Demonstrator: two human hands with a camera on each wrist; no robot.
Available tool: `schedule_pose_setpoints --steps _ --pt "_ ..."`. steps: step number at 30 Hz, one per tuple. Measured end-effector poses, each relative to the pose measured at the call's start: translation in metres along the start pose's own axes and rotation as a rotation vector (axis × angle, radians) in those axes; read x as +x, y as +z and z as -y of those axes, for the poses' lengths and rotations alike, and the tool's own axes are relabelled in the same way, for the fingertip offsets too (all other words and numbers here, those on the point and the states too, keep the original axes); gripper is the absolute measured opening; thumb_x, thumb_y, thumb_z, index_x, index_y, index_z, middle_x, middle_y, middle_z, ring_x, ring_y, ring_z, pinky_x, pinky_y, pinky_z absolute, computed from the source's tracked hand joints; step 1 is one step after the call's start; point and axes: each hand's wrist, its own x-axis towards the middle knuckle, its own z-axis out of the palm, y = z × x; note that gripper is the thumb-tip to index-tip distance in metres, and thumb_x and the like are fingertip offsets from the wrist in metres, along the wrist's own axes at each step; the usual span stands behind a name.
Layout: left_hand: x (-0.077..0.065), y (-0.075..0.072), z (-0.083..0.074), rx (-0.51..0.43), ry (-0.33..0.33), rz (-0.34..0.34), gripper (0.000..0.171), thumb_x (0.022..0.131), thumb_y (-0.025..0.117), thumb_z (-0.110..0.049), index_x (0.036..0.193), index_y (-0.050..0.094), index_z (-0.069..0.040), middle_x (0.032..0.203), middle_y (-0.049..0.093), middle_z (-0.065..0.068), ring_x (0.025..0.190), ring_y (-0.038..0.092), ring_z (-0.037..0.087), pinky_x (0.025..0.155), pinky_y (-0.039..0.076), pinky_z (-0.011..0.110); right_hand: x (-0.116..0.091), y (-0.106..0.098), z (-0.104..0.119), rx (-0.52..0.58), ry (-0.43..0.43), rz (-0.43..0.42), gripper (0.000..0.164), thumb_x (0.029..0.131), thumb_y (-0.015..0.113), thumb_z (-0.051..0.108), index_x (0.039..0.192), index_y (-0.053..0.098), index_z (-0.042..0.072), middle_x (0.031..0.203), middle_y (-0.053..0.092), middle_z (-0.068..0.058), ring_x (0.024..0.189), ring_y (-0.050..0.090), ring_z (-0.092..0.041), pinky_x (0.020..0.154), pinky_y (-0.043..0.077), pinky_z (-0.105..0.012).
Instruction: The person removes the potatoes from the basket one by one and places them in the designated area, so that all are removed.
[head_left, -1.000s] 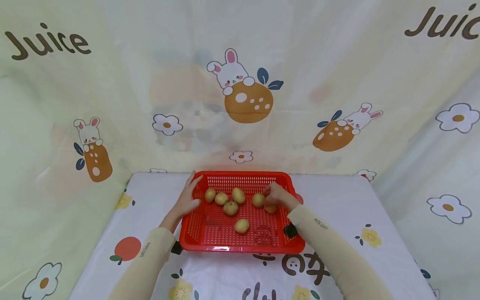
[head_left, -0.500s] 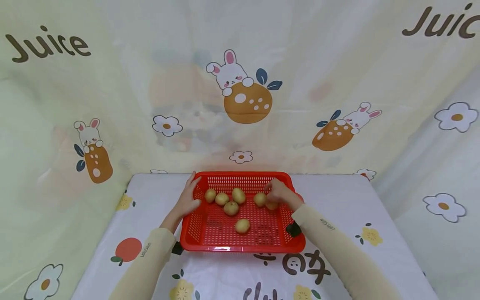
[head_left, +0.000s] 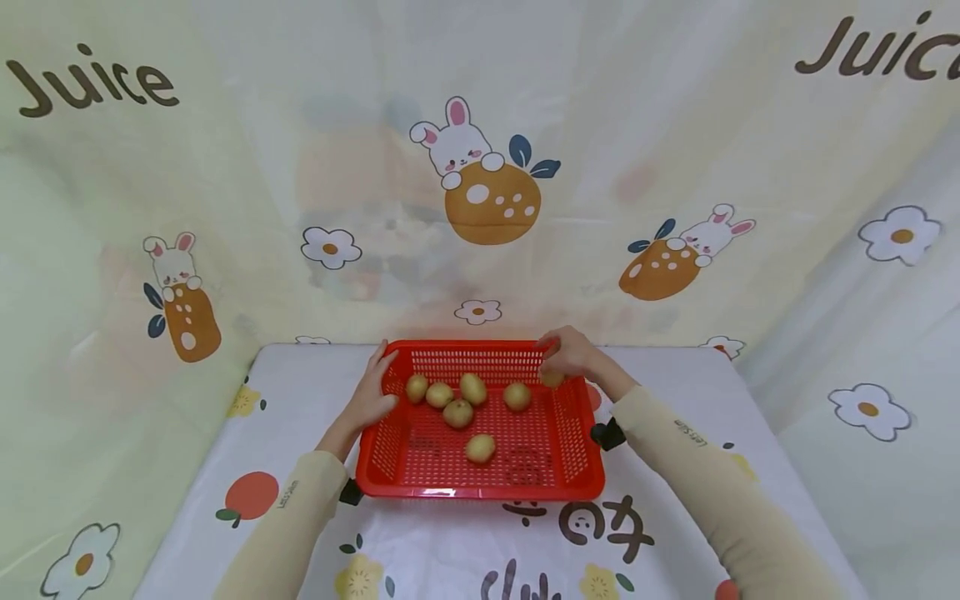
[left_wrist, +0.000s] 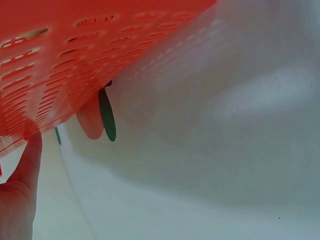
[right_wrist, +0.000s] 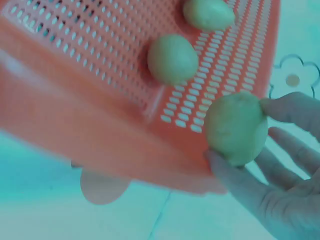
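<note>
In the head view a red plastic basket (head_left: pixel 480 493) with slotted walls holds several potatoes (head_left: pixel 480 449). My left hand (head_left: pixel 367 400) holds the basket's left rim, thumb reaching over the inside; in the left wrist view one straight finger (left_wrist: pixel 31 157) presses the outer wall. At the far right corner my right hand (head_left: pixel 573 354) holds a round potato (right_wrist: pixel 236 129) between thumb and fingers, level with the rim. Two other potatoes (right_wrist: pixel 173 59) sit in the basket behind it in the right wrist view. The right palm is partly out of that view.
The basket stands on a table with a white printed cloth (head_left: pixel 675 400). A pale curtain (head_left: pixel 390 275) with rabbit and flower prints hangs close behind the table's back edge. Dark wrist straps (head_left: pixel 611 433) show beside the basket.
My right hand has moved up, back and slightly right toward the basket's far right corner, carrying the potato from the basket floor. The left hand has kept its place on the rim.
</note>
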Motion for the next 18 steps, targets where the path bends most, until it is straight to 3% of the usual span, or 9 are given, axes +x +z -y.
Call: schedule_pose_setpoints --steps 7,11,18 --pt "0.001 -0.001 0.003 -0.002 -0.004 0.015 0.083 0.068 0.052 0.003 0.149 0.031 0.008 0.163 0.005 0.020 0.148 0.010 0.040 0.110 0.025 0.062 -0.007 -0.029 -0.010 0.099 0.072 -0.024 0.048 0.091 0.063 0.008 0.136 0.051 -0.006 0.130 0.056 -0.031 0.110 0.061 -0.041 0.082 0.056 -0.046" --pt "0.001 0.001 0.002 -0.003 -0.014 0.019 0.084 0.069 0.052 0.004 0.150 0.031 0.007 0.163 0.006 0.020 0.148 0.009 0.039 0.110 0.025 0.062 -0.013 -0.043 -0.025 0.095 0.093 -0.075 0.048 0.093 0.062 0.009 0.136 0.050 -0.005 0.131 0.055 -0.032 0.111 0.060 -0.042 0.083 0.055 -0.046" --pt "0.001 0.000 0.001 -0.015 -0.013 0.011 0.085 0.068 0.053 0.005 0.150 0.031 0.007 0.164 0.005 0.018 0.148 0.009 0.039 0.111 0.024 0.062 -0.015 -0.039 -0.067 0.154 0.142 -0.081 0.050 0.092 0.061 0.008 0.138 0.046 -0.007 0.131 0.055 -0.033 0.109 0.061 -0.042 0.085 0.054 -0.050"
